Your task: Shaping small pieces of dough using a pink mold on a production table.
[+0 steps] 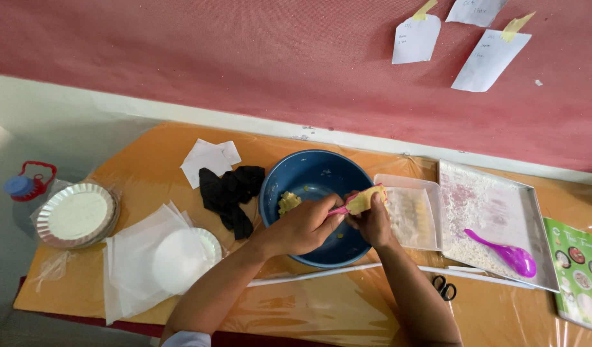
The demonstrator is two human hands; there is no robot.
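Both my hands work over a blue bowl [302, 177] in the middle of the orange table. My left hand [305, 225] grips a pink spoon [338, 210] by its handle. My right hand [373, 222] holds a lump of pale yellow dough [367, 198] against the spoon's tip, above the bowl's right rim. More yellow dough [287, 202] lies inside the bowl on its left side.
A clear plastic container [412, 212] and a floured metal tray [495, 218] with a purple spoon [505, 254] lie to the right. Black cloth [232, 189], white paper sheets [148, 254], foil plates [77, 215], scissors [444, 287], a white stick [322, 273] and a green booklet [579, 270] surround them.
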